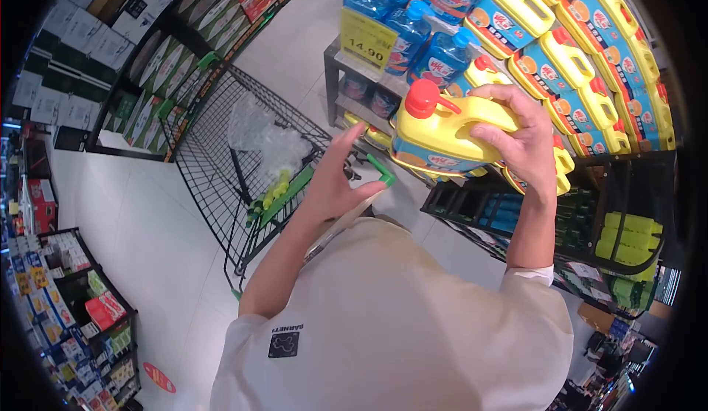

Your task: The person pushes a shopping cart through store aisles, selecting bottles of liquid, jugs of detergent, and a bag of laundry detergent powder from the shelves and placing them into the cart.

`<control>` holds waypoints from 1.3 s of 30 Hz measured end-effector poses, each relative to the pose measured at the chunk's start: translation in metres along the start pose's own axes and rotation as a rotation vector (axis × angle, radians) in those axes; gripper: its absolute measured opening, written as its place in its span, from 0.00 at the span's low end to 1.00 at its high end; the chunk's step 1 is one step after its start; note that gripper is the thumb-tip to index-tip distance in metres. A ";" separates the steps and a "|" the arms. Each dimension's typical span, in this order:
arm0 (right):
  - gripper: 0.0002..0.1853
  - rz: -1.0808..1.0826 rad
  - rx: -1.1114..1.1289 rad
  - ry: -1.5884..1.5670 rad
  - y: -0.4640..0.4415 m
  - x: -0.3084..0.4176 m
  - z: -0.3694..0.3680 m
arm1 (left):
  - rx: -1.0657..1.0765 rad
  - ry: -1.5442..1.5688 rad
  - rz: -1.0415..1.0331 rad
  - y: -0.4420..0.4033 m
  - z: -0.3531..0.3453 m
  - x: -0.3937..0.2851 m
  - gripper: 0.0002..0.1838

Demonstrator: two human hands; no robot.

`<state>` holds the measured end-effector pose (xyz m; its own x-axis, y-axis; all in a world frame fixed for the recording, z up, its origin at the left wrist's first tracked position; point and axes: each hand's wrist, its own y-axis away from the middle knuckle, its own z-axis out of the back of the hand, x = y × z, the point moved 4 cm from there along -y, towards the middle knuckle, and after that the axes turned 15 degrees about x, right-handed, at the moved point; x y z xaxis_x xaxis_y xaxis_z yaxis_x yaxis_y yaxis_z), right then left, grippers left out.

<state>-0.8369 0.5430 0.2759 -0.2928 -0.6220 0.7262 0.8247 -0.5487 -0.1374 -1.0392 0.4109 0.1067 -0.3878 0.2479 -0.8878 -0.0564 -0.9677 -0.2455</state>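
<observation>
In my right hand [516, 134] is a yellow detergent jug [435, 134] with a red cap and a blue label. The fingers wrap round its handle, and the jug is tilted, cap to the upper left. My left hand [335, 182] hangs apart from the jug on its left, thumb and fingers spread, nothing in the grasp. Beneath and beyond this hand stands a wire shopping cart [195, 197] with green trim. Inside the cart lie a clear plastic bag [265, 134] and a yellow-green item [276, 190].
Stacked yellow jugs [568, 64] fill the display at the upper right. Blue pump bottles [442, 57] stand beside a yellow price sign [366, 40] reading 14.90. Shelves of boxes [158, 64] line the upper left; another goods rack [70, 315] stands lower left. Pale tiled floor [184, 263] runs between.
</observation>
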 end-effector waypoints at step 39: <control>0.33 -0.428 0.361 -1.154 -0.032 -0.046 -0.253 | -0.642 1.215 0.507 0.112 0.036 0.014 0.22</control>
<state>-0.9727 0.4479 0.0768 -0.1281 0.5074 0.8521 0.9062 -0.2892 0.3085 -1.0838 0.3042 0.0810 0.7751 0.0934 -0.6249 0.3835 -0.8555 0.3478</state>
